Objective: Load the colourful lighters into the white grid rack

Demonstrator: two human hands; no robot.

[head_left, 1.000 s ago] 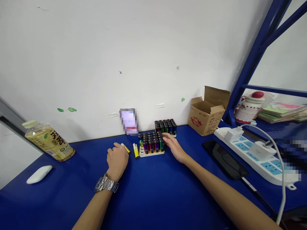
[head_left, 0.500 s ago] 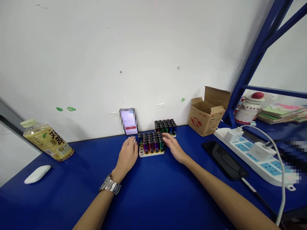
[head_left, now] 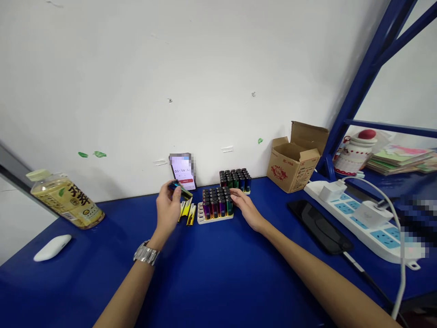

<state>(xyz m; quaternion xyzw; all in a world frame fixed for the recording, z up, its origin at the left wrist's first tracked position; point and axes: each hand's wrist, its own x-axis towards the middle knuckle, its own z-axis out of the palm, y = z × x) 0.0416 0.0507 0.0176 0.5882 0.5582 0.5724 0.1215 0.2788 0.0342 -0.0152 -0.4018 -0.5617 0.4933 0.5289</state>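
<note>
My left hand (head_left: 168,207) is closed around a dark battery with blue and yellow on its casing (head_left: 182,188), tilted just left of a white battery tray (head_left: 215,220). Beneath that hand, several yellow, shiny battery-like cylinders (head_left: 186,212) lie at a slant, blurred. The tray carries rows of upright batteries (head_left: 214,208) in purple, pink and green, while its leftmost column of holes is bare. Resting at the tray's right side, my right hand (head_left: 248,209) has its fingers stretched out against the end batteries. Its fingertips are partly hidden.
Behind stands a second tray of upright batteries (head_left: 235,177). A phone showing a timer (head_left: 183,169) leans on the wall. An open cardboard box (head_left: 290,166), a black phone (head_left: 319,227) and a power strip (head_left: 355,223) are right; a drink bottle (head_left: 68,200) and white case (head_left: 53,248) are left.
My left hand has moved left and up from the tray, with a battery in it. The tray's left column has emptied, and yellow cylinders now show beside it. My right hand stays in place.
</note>
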